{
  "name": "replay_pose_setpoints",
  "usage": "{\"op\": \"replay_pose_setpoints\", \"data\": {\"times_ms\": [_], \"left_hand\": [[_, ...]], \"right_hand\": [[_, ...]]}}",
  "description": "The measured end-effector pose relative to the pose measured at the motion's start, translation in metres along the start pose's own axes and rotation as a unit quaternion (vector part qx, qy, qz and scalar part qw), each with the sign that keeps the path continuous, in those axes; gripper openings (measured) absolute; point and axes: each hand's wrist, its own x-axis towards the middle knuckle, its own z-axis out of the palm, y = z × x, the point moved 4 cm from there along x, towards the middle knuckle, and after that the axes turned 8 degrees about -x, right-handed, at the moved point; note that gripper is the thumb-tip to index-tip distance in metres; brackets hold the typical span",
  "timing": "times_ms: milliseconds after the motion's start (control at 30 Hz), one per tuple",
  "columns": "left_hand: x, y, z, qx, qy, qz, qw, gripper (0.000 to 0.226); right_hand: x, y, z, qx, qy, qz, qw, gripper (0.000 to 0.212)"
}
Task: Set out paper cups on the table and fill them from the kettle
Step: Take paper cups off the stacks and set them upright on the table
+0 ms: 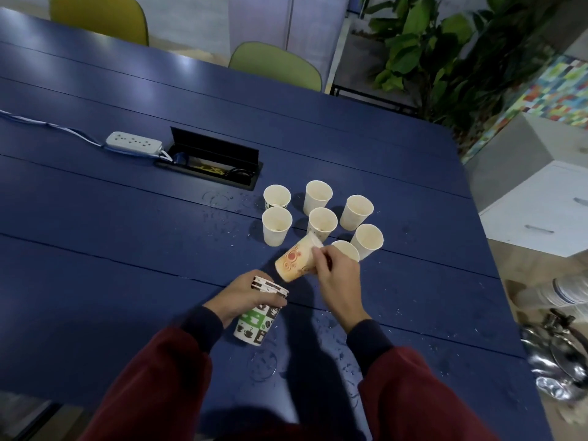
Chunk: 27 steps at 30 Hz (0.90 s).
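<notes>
We are at the setting-out step: another paper cup is going to the group.

Our left hand grips the stack of cups at 6 o'clock on the blue table. Our right hand pinches the rim of a tilted orange cup, just at 6 o'clock of the seven standing cups. Next, we judge, this cup must be turned upright and put in a free spot without knocking its neighbours. A shiny metal vessel, probably the kettle, is at 4 o'clock, blurred.

One head-worn wide-angle view (the only one) looks down and forward over the dark blue planked bench, close above its near edge.
</notes>
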Motion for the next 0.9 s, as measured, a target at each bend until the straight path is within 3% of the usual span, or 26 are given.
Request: {"op": "replay_pose_setpoints", "data": {"times_ms": [167,300,500,633,767,900], "left_hand": [[0.002,0.004,-0.011,-0.029,0.075,0.025,0.996,0.052],[0.005,0.006,-0.011,-0.069,0.065,0.031,0.995,0.049],[0.006,-0.003,0.005,-0.029,0.038,0.030,0.998,0.044],[0.014,0.008,0.037,-0.004,-0.002,0.060,0.998,0.036],[0.020,0.024,0.076,0.031,-0.040,0.090,0.995,0.038],[0.025,0.035,0.118,0.037,-0.068,0.102,0.992,0.033]], "right_hand": [[0.010,0.008,0.017,-0.085,-0.065,-0.057,0.993,0.022],[0.013,0.015,0.032,-0.140,-0.134,-0.086,0.977,0.019],[-0.001,0.001,0.012,-0.091,-0.055,-0.094,0.990,0.018],[-0.021,-0.008,-0.010,-0.031,-0.107,-0.083,0.990,0.034],[-0.030,0.009,-0.039,-0.009,-0.092,-0.054,0.994,0.025],[-0.027,0.030,-0.071,-0.007,-0.079,-0.041,0.996,0.030]]}}
